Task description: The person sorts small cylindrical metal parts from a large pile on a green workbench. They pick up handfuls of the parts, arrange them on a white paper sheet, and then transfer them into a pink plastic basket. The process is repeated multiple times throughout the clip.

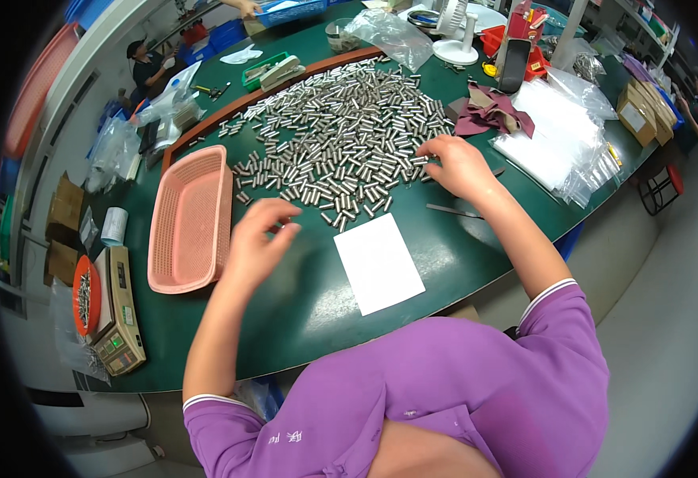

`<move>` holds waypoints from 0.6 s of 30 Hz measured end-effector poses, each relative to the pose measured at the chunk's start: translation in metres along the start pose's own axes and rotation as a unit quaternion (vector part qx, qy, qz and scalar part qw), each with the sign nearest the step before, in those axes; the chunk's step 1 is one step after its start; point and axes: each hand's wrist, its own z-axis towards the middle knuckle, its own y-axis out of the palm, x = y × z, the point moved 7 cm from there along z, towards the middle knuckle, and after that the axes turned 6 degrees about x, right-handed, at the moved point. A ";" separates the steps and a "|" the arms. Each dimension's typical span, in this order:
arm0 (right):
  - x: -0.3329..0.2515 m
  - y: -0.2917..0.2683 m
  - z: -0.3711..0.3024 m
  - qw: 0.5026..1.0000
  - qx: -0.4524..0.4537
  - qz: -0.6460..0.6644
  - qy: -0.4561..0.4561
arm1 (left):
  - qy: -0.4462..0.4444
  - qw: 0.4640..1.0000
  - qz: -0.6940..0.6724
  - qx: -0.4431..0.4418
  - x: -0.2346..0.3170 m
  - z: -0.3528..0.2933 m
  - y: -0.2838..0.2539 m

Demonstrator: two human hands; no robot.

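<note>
A wide heap of small metal cylinders (341, 127) covers the middle of the green table. My right hand (459, 169) is at the heap's right edge, its fingers bent and the thumb apart from the index finger, with nothing visible between them. Left of the heap's near end, my left hand (260, 239) hovers with curled fingers. Something small and dark shows inside that curl, too small to name. A white sheet (379, 263) lies between my hands, nearer to me. To the left of my left hand stands a pink plastic basket (223, 215) with no parts visible inside.
A wooden strip (265, 95) borders the heap's far side. At left are a weighing scale (126, 319) and an orange bowl (86, 299) of metal parts. Tweezers (454, 211), a maroon cloth (488, 111) and plastic bags (556, 135) lie to the right. A small fan (454, 49) stands behind.
</note>
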 end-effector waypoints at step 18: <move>0.016 0.091 0.075 0.995 -0.075 0.026 -0.055 | -0.034 0.980 0.193 -0.025 -0.044 0.137 0.175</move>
